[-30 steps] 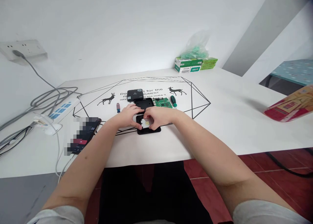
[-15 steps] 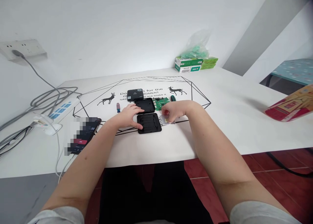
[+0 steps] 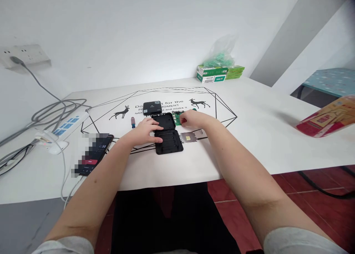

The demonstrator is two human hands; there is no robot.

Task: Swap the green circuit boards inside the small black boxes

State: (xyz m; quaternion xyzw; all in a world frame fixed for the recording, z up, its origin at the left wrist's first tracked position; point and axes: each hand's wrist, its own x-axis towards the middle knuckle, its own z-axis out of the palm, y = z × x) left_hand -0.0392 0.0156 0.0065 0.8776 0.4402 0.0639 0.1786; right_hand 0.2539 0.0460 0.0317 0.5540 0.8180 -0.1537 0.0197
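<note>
My left hand lies with fingers spread over the left edges of two black plastic case halves. The upper half is farther from me. The ribbed lower half lies directly in front of it. My right hand is closed, fingertips gripping the green circuit board beside the upper half and hiding much of it. A silvery metal plate with a pale yellow square lies flat to the right of the lower half. Behind my right hand, a green-handled tool is mostly covered.
A closed black box sits behind the case halves, and a small screwdriver lies left of them. A phone, power strip and cables occupy the left side. Green boxes stand at the wall; a colourful package is far right.
My right hand has left the metal plate and moved away from me and slightly left to the circuit board. The plate is now uncovered. My left hand stays at the case halves.
</note>
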